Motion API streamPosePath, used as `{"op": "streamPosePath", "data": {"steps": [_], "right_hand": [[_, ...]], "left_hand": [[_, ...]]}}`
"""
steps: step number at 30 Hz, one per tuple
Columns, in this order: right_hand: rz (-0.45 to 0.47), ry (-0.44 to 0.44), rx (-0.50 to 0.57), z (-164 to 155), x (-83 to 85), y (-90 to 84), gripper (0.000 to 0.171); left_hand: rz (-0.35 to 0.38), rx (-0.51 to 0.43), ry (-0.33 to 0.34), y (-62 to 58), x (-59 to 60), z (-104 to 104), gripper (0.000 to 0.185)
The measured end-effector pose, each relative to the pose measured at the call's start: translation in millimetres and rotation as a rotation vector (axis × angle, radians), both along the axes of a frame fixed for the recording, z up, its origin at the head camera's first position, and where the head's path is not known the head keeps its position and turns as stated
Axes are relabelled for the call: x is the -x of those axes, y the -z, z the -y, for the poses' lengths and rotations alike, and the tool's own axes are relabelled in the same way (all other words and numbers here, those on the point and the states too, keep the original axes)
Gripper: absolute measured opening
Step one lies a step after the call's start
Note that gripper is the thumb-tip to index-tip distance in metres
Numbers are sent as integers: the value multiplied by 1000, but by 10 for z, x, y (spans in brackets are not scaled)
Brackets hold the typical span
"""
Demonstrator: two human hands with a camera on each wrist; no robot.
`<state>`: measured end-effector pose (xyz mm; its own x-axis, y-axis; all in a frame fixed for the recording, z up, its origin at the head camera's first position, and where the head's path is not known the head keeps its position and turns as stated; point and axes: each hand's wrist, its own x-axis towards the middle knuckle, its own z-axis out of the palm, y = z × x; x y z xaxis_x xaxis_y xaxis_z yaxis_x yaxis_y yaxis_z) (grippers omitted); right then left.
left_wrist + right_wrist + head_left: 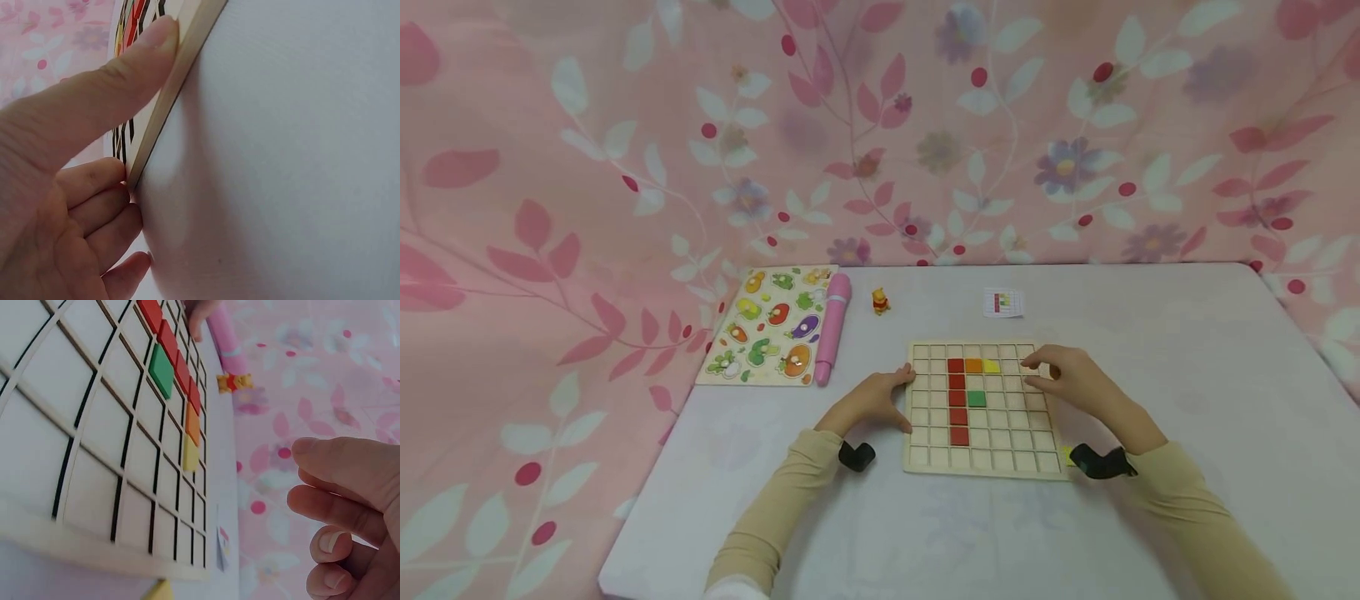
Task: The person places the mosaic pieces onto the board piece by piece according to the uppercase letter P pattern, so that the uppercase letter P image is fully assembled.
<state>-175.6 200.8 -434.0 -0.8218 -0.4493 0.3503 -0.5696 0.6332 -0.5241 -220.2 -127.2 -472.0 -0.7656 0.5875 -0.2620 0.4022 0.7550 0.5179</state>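
Note:
A wooden grid board (938, 458) lies on the table with colored square tiles in its cells. Red tiles (957, 398) form a column. An orange tile (973, 366) and a yellow tile (992, 367) continue rightward from its top, and a green tile (976, 399) sits beside it. My left hand (874, 400) rests against the board's left edge, thumb and fingers spread apart; in the left wrist view its thumb (125, 78) touches the rim. Above the board's right side hovers my right hand (1075, 379), holding nothing, with a gap between thumb and index finger.
Partly hidden by the right wrist, yellow pieces (1067, 455) lie beside the board. Behind it is a small pattern card (1003, 302). A bear figurine (880, 301), a pink pen-shaped object (832, 329) and a vegetable puzzle board (767, 325) stand at back left.

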Motion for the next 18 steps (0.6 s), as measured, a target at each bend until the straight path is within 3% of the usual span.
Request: {"op": "streamPosePath", "data": {"steps": [4,8,18], "right_hand": [[8,46,-44,-140,-119,-34,19],[92,79,-84,-290,-276,1,21],[430,47,-129,-388,-599,188,29]], "left_hand": [[5,2,-2,2,3,12,96],[17,-7,-1,3,8,13,96],[21,-15,-10,-7,-9,9,94]]}}
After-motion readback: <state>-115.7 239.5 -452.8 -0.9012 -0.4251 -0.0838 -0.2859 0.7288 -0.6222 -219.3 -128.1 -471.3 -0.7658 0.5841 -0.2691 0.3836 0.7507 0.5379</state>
